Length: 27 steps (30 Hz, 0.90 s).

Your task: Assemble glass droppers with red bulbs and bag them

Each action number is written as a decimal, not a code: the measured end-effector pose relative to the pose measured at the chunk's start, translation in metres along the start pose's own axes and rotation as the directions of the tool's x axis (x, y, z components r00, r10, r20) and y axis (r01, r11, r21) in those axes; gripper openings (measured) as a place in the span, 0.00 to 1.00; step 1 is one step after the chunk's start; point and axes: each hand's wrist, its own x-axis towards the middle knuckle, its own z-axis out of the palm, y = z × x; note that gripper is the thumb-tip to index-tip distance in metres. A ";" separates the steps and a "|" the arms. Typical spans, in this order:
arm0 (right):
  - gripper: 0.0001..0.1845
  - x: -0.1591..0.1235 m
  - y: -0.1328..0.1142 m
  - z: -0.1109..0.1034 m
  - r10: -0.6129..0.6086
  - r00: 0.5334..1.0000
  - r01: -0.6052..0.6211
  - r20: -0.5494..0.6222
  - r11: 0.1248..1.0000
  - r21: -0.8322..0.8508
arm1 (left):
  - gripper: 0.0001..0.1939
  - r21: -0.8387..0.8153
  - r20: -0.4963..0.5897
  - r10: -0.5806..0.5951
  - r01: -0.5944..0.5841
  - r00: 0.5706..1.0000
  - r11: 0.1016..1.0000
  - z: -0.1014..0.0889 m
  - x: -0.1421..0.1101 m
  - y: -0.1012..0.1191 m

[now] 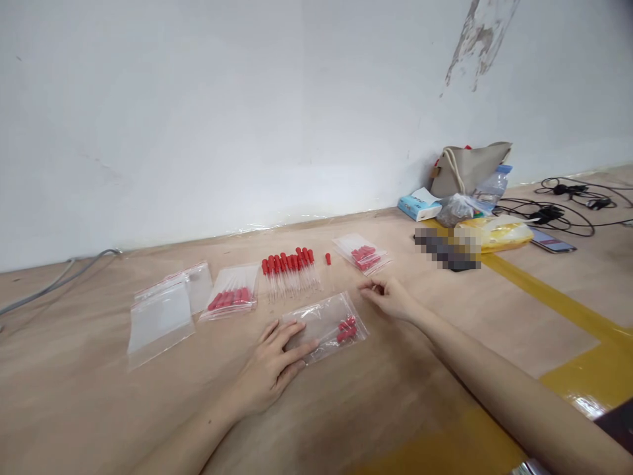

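Observation:
My left hand [271, 359] lies with its fingers spread flat over the left end of a clear zip bag [324, 313]. Inside that bag, towards its right end, are a few droppers with red rubber bulbs [347, 328]. Just beyond the bag's right edge is my right hand [388, 297], its fingers curled in a pinch; anything between the fingertips is too small to make out. Behind the bag, a row of glass droppers [291, 269] lies side by side, red bulbs facing the wall. A single red bulb [328, 258] sits to the right of the row.
Filled zip bags of red-bulbed droppers lie left [230, 297] and right [364, 255] of the row. Flat zip bags [161, 316] are at far left. A tissue pack [419, 204], a grey bag [472, 168], a phone [551, 240] and black cables [548, 214] stand back right.

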 end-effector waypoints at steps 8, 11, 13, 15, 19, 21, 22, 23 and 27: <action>0.11 0.074 -0.027 0.033 0.120 0.984 -0.159 -0.134 0.929 -0.335 | 0.19 0.012 -0.007 0.015 -0.015 1.000 1.000 -0.001 0.000 0.001; 0.16 0.098 -0.030 0.052 0.207 0.966 -0.249 -0.151 0.899 -0.360 | 0.19 0.001 -0.001 0.010 -0.010 1.000 1.000 -0.001 0.000 0.002; 0.19 0.108 -0.032 0.061 0.263 0.953 -0.300 -0.148 0.881 -0.366 | 0.19 -0.007 0.002 -0.001 0.001 1.000 1.000 -0.001 0.000 0.002; 0.22 0.112 -0.034 0.063 0.297 0.944 -0.329 -0.143 0.874 -0.356 | 0.19 -0.015 0.005 -0.011 0.011 1.000 1.000 -0.001 0.001 0.002; 0.28 0.096 -0.035 0.045 0.257 0.954 -0.294 -0.157 0.905 -0.306 | 0.18 -0.028 0.001 -0.015 0.015 1.000 1.000 -0.002 0.001 0.002; 0.30 0.076 -0.030 0.030 0.222 0.958 -0.261 -0.179 0.937 -0.234 | 0.18 -0.032 -0.003 -0.013 0.013 1.000 0.999 -0.002 0.000 0.002; 0.31 0.064 -0.025 0.023 0.221 0.954 -0.239 -0.200 0.968 -0.070 | 0.18 -0.035 -0.004 -0.012 0.012 1.000 0.999 -0.002 0.000 0.002; 0.32 0.052 -0.021 0.018 0.248 0.946 -0.228 -0.208 0.967 0.112 | 0.18 -0.039 -0.004 -0.014 0.014 1.000 0.999 -0.002 0.000 0.001; 0.31 0.010 -0.002 0.005 0.293 0.904 -0.119 -0.310 0.871 0.476 | 0.19 -0.061 -0.011 -0.029 0.028 1.000 0.998 0.000 -0.001 0.000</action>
